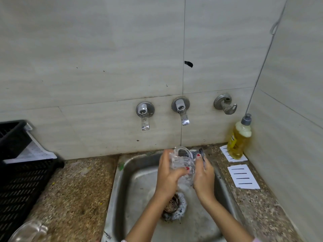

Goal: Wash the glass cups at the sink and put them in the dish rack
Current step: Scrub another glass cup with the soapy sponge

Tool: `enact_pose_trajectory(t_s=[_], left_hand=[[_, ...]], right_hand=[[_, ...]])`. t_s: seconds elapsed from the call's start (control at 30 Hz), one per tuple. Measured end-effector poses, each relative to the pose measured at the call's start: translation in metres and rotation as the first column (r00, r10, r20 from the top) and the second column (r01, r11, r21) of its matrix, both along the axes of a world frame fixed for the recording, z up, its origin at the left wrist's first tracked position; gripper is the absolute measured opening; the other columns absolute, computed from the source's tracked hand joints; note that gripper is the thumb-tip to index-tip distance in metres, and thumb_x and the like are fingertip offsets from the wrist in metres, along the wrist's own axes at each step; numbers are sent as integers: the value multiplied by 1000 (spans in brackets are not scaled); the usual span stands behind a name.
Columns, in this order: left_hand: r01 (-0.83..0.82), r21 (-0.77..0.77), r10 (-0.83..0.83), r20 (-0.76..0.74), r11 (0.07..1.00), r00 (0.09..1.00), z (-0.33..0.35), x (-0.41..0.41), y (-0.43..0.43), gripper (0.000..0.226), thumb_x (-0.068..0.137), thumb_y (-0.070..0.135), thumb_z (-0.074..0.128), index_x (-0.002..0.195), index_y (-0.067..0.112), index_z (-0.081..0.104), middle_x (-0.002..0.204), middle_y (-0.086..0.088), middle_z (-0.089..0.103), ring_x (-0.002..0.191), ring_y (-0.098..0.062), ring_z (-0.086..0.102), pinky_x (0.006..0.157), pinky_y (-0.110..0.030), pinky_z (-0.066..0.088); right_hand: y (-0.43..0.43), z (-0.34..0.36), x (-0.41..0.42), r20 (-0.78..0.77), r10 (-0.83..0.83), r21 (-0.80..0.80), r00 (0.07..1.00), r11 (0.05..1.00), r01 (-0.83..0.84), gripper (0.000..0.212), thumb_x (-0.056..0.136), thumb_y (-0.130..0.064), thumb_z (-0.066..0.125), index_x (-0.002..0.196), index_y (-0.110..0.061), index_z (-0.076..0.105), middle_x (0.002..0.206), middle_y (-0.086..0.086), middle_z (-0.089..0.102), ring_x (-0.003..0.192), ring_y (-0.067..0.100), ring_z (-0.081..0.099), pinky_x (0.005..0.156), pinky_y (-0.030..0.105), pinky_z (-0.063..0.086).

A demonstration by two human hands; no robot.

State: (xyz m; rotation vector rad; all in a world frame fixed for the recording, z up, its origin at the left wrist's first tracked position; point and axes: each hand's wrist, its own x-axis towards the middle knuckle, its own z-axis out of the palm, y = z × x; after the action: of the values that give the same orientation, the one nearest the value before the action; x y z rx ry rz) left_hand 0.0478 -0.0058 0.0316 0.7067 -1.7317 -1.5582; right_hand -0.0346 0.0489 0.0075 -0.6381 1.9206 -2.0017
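A clear glass cup (183,161) is held over the steel sink (122,180), covered in suds. My left hand (168,173) grips the cup from the left, thumb across its front. My right hand (203,173) presses a grey scrubber (201,152) against the cup's right side, fingers curled round it. A thin stream of water falls from the right tap (182,112) onto the cup's rim. The black dish rack (21,175) stands on the counter at the left. Another glass cup (28,231) lies at the bottom left corner, blurred.
A second tap (144,116) and a valve (225,104) are on the tiled wall. A yellow soap bottle (238,138) stands on a white mat at the back right, with another white mat (243,176) nearer. Foam surrounds the drain (173,205).
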Motion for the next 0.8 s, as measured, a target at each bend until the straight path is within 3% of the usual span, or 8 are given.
enact_pose_trajectory(t_s=[0.2, 0.27, 0.37, 0.43, 0.57, 0.63, 0.7, 0.8], left_hand=[[76, -631, 17, 140, 772, 990, -15, 11, -12, 51, 69, 41, 58, 115, 25, 44, 103, 3, 48, 95, -6, 48, 77, -20, 42], [30, -546, 37, 112, 837, 993, -20, 11, -6, 44, 72, 46, 56, 113, 32, 46, 106, 6, 50, 97, -1, 50, 78, -16, 42], [-26, -12, 27, 79, 1000, 997, -8, 2, 13, 46, 66, 66, 46, 103, 39, 47, 100, 12, 56, 83, 5, 56, 63, -11, 43], [-10, 363, -21, 79, 932, 997, 0, -2, 15, 52, 68, 71, 47, 99, 31, 49, 88, -2, 59, 60, -10, 53, 41, -14, 36], [-28, 764, -54, 82, 645, 995, 4, 6, 6, 53, 87, 62, 40, 84, 14, 63, 62, -5, 65, 48, -15, 47, 40, -16, 30], [-29, 809, -91, 102, 587, 991, 5, 6, 7, 49, 84, 55, 44, 79, 11, 63, 65, -6, 62, 50, -15, 47, 42, -17, 31], [-46, 736, -32, 91, 675, 995, 4, 2, 10, 41, 83, 50, 43, 79, 14, 61, 68, -6, 60, 57, -17, 49, 48, -22, 33], [-59, 184, 73, -69, 981, 995, -13, -2, 13, 26, 73, 50, 47, 91, 31, 51, 85, -4, 55, 74, -20, 53, 66, -34, 45]], right_hand=[[3, 7, -7, 398, 131, 50, 908, 985, -164, 34, 99, -24, 37, 81, -9, 61, 60, 6, 57, 32, 3, 46, 31, 15, 31], [5, 6, -7, 415, 127, 77, 901, 982, -174, 34, 99, -25, 38, 81, -6, 61, 59, 6, 53, 30, 5, 42, 31, 14, 27], [6, 4, -6, 141, 40, 146, 989, 987, -61, 32, 97, -28, 43, 71, -15, 55, 59, 1, 48, 49, 12, 43, 47, 24, 33], [7, 3, -4, -79, -12, 127, 997, 992, 22, 25, 96, -25, 47, 71, -25, 54, 57, -10, 48, 52, 4, 45, 51, 24, 35], [11, -8, -7, -456, 19, 34, 890, 999, -4, 30, 89, -31, 46, 102, -12, 65, 84, -14, 62, 79, -5, 57, 69, 12, 45], [11, -14, -15, -583, 38, -3, 811, 999, -49, 37, 86, -27, 47, 111, -5, 62, 102, -5, 62, 102, -11, 53, 85, 6, 41], [10, -15, -15, -552, 46, -40, 832, 996, -81, 39, 86, -30, 46, 112, -6, 62, 102, -6, 62, 101, -10, 54, 84, 5, 41], [7, -10, -3, -171, 29, -97, 985, 994, -46, 37, 84, -43, 44, 94, -13, 62, 79, -7, 62, 71, -4, 57, 64, 9, 43]])
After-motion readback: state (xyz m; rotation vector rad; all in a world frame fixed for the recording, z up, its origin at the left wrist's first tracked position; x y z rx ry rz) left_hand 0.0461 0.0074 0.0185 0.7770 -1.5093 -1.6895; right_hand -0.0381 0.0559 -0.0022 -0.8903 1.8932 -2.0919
